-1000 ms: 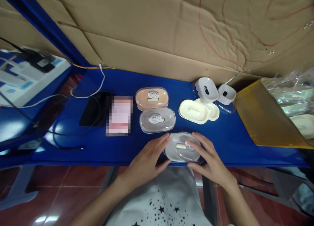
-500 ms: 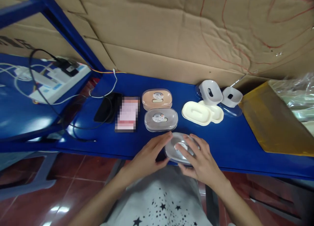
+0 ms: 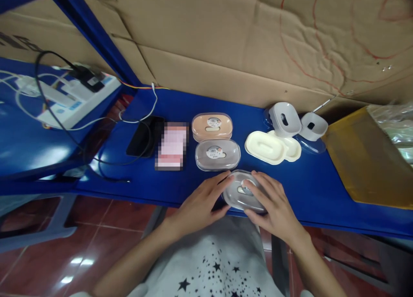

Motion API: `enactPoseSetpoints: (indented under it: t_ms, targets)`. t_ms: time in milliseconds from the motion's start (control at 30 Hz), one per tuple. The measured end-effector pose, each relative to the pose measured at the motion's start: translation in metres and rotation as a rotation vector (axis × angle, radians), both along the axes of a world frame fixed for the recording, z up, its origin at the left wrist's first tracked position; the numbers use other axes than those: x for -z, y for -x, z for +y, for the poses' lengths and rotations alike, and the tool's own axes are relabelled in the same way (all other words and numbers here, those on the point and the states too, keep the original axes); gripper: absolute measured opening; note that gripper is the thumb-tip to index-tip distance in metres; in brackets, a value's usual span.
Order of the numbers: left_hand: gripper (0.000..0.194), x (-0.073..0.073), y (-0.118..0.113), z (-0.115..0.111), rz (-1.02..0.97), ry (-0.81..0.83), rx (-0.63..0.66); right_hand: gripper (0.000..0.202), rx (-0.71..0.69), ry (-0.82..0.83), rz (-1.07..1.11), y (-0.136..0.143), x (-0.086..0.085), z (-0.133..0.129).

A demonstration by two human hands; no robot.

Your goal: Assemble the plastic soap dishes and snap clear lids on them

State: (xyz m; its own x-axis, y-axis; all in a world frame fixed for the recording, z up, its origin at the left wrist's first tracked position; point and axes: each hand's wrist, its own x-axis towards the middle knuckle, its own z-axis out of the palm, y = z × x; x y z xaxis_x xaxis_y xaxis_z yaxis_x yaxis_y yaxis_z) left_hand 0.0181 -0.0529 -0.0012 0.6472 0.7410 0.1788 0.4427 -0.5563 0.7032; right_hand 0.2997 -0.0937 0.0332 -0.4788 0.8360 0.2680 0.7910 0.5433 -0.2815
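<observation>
Cupping the grey case (image 3: 235, 194) at opposite ends, the left hand (image 3: 197, 205) and right hand (image 3: 280, 207) hold it between them, its long axis running left to right, near the counter's (image 3: 316, 185) front edge.

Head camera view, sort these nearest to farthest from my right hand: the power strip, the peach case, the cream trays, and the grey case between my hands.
From your right hand:
1. Grey case, right under its fingers
2. Cream trays, just beyond the hand
3. Peach case, farther back, to the left
4. Power strip, far left
</observation>
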Motion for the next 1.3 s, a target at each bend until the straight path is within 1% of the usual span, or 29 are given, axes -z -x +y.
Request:
enactPoseSetpoints:
  t_ms: [333,533,633,900,1033,1300]
  targets:
    - [0.087,-0.004,0.003,0.001,0.025,0.066,0.01,0.064,-0.038,0.018,-0.119,0.002,-0.011,0.001]
    - [0.084,-0.006,0.003,0.002,0.007,0.101,0.01,0.068,-0.056,-0.034,-0.175,0.004,-0.004,0.002]
    - [0.081,-0.006,0.004,0.002,0.003,0.102,0.013,0.073,-0.064,-0.031,-0.177,0.004,-0.002,0.002]
    - [0.081,-0.008,0.002,0.002,-0.006,0.101,-0.001,0.08,-0.075,-0.068,-0.185,0.004,-0.001,0.002]
    - [0.081,-0.01,0.001,0.001,-0.003,0.089,-0.01,0.083,-0.075,-0.019,-0.117,0.002,-0.001,0.005]
    - [0.078,-0.009,0.001,0.002,0.026,0.078,-0.005,0.082,-0.051,0.052,-0.02,0.002,0.003,0.005]
